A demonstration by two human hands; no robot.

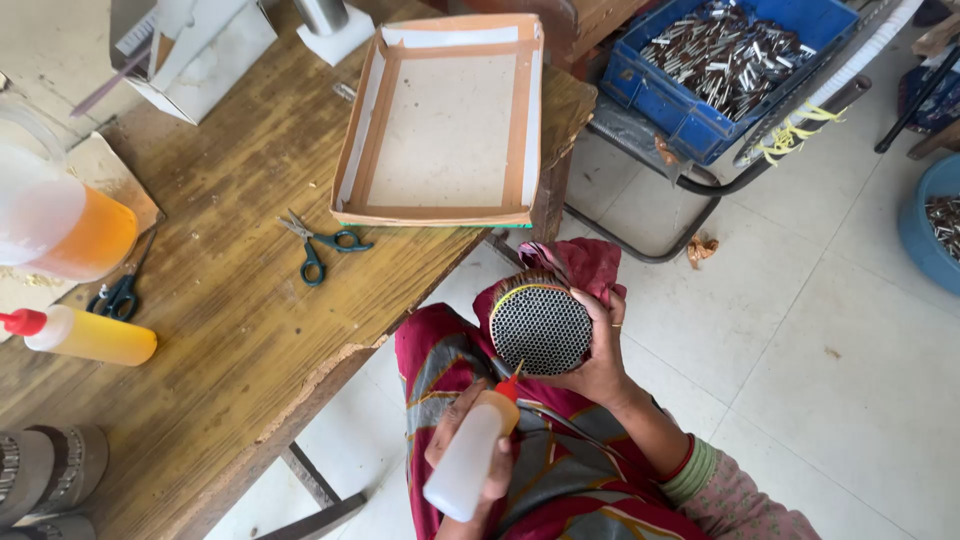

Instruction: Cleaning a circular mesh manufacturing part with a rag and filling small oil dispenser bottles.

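My right hand [603, 352] grips a round bundle of thin tubes [540, 328], wrapped in red cloth, with its honeycomb face turned up over my lap. My left hand [462, 438] is closed on a pale squeeze bottle [468, 468]. The bottle's red nozzle [509, 386] points up and touches the lower edge of the bundle's face. Both hands sit just off the near edge of the wooden table [230, 330].
On the table lie an empty cardboard tray [445, 115], green-handled scissors [322, 245], a second pair of scissors [120, 296], a yellow squeeze bottle [90, 336] and a jar of orange liquid [60, 228]. A blue crate of tubes [722, 60] stands behind, a blue tub [935, 222] at the right.
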